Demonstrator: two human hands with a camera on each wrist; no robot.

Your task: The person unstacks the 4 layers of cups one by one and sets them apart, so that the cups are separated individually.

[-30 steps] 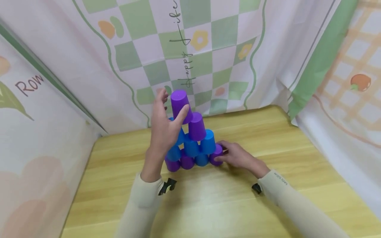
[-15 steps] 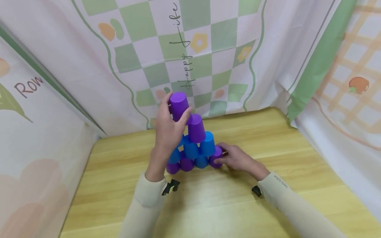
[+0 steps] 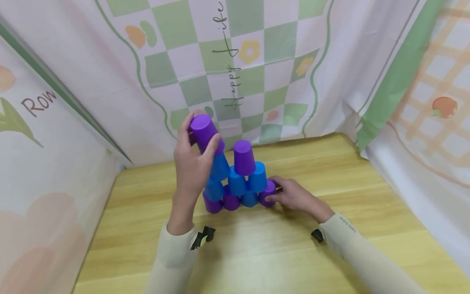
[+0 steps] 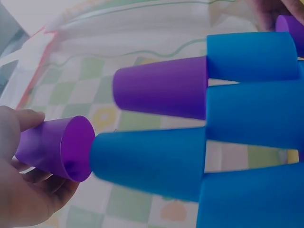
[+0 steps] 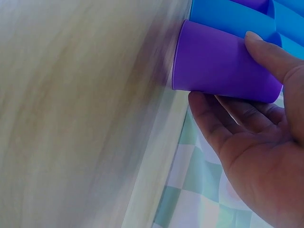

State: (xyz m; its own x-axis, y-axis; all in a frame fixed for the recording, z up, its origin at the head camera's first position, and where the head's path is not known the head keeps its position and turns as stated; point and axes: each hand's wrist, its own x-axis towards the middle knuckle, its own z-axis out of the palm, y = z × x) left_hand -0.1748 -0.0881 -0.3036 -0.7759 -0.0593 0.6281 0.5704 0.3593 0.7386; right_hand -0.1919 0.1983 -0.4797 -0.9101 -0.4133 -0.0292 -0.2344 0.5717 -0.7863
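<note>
The stack of cups (image 3: 236, 183) stands on the wooden counter (image 3: 279, 253), between its left and right edges and nearer to the back edge; the front edge is not in view. As I judge, the work is close to a full pyramid: 9 cups stand in 3 rows, with 4 at the bottom, 3 in the middle, and above these 1 blue cup (image 3: 220, 166) and 1 purple cup (image 3: 244, 158). What is left open is the place of the 10th, the held cup (image 3: 203, 130), because no cup sits across these upper 2.

The left hand (image 3: 191, 161) has its fingers curved around the held cup, which is tilted above the blue cup. The right hand (image 3: 295, 198) holds the corner cup (image 3: 267, 194) at the right end of the bottom row, lightly, between thumb and fingers.

The left wrist view shows the open mouth of the held cup, turned to the narrow end of the blue cup; the head view hides this. Whether these 2 touch, I cannot tell. Only the right wrist view shows clearly the palm side of the right hand, with the fingers little bent.
</note>
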